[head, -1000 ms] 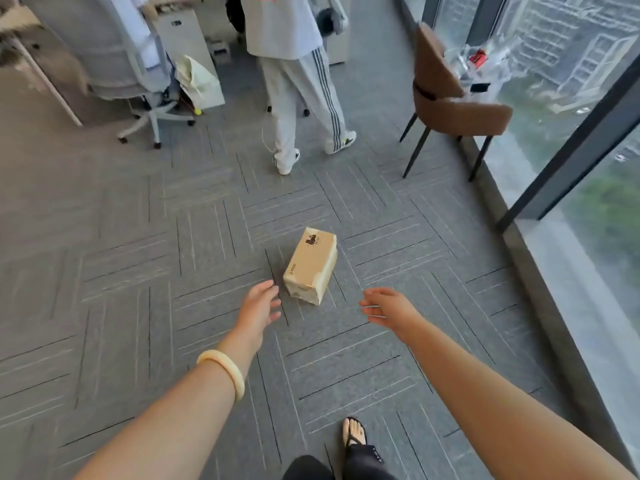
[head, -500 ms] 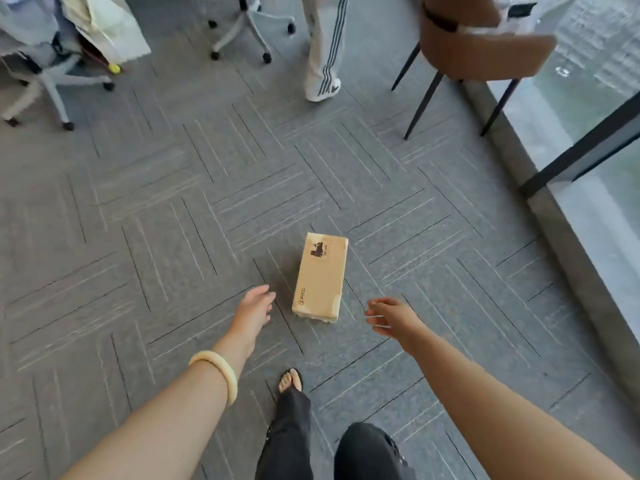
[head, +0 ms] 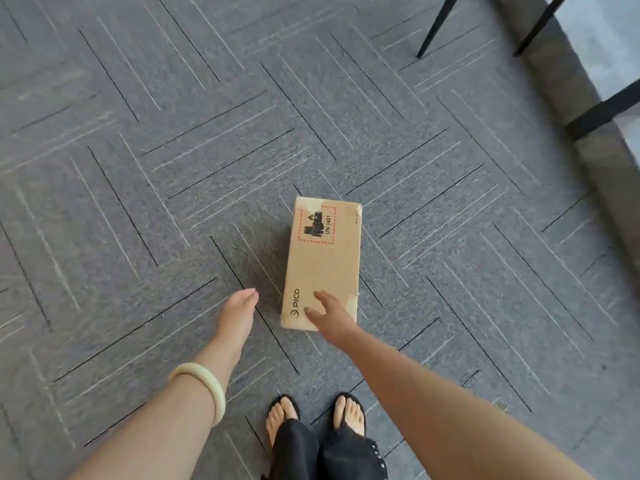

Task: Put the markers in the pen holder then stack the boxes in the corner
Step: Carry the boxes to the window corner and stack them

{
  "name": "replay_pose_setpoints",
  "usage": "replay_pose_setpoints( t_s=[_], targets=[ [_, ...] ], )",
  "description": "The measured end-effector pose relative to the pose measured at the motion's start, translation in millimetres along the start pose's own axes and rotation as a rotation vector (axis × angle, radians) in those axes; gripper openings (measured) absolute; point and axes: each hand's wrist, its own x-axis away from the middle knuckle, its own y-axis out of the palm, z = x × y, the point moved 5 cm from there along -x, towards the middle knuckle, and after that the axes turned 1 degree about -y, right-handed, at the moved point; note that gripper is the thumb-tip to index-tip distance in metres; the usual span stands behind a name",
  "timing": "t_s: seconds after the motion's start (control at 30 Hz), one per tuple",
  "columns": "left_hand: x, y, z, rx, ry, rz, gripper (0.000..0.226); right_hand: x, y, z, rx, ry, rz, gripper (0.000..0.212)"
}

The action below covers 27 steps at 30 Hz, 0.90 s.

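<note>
Now your right hand [head: 332, 318], fingers spread and empty, overlaps the box [head: 322, 263]; its long axis runs 12–6; left hand [head: 237, 315] open at 9.

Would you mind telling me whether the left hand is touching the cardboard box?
Apart: the head view shows bare carpet between the left hand and the cardboard box.
</note>
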Motion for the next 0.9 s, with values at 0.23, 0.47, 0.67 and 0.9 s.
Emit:
replay_pose_setpoints(
  t_s=[0.23, 0.47, 0.67, 0.9],
  targets=[
    [-77, 15, -48, -0.050, -0.013, 0.004, 0.036, -66, 53, 43, 0.273, -0.014, 0.057, 0.074],
    [-81, 60, -69, -0.097, -0.049, -0.096, 0.041, -39, -9, 102, 0.013, 0.148, 0.428, 0.103],
    [-105, 121, -64, -0.189, -0.098, -0.229, 0.060, -52, -73, 166, -0.240, 0.160, 0.533, 0.077],
    [-125, 182, -77, -0.244, -0.155, -0.318, 0.061, -63, -84, 205, -0.434, 0.152, 0.483, 0.056]
  ],
)
